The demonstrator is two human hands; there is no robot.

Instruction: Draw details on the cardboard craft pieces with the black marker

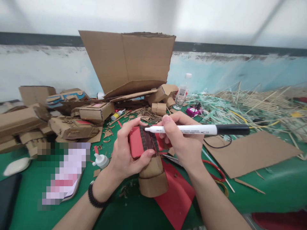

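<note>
My left hand (127, 151) grips a cardboard model (153, 182) with red paper panels and dark, ridged strips along its upper part. Its thumb presses on the near side while the fingers wrap the far left edge. In my right hand (181, 140) is a white marker (187, 129) with a black end pointing right. The marker's tip sits at the dark strip near the model's top; whether it touches cannot be told. Beneath the model lies a red paper sheet (179, 195). Scissors (217, 171) with red handles lie partly hidden behind my right wrist.
Cardboard pieces (69, 127) crowd the left. A phone (69, 172), a white mouse (17, 166) and a small white-capped bottle (100, 160) lie nearer. A large cardboard sheet (146, 60) leans behind. To the right are a flat cardboard piece (251, 153) and wooden sticks (259, 99).
</note>
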